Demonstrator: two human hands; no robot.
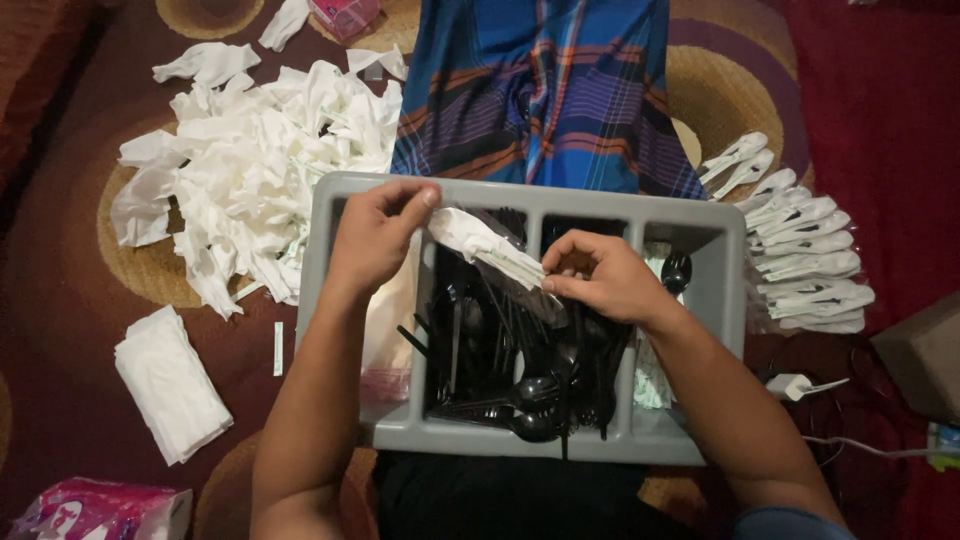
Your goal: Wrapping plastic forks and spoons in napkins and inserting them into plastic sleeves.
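Observation:
My left hand (375, 235) pinches the upper end of a rolled white napkin packet (478, 243) over the grey divided tray (520, 192). My right hand (600, 278) grips the packet's lower end, where a clear wrapper and a thin paper-wrapped stick show. The packet lies slanted between both hands, above the tray's middle compartments, which hold several black plastic spoons and forks (525, 385).
A heap of crumpled white napkins (255, 165) lies left of the tray, a folded stack (170, 385) nearer me. Several finished white packets (805, 260) are lined up at right. A blue plaid cloth (545, 90), a pink pack (95, 510), a charger (795, 385) and a cardboard box (925, 355) lie around on the patterned carpet.

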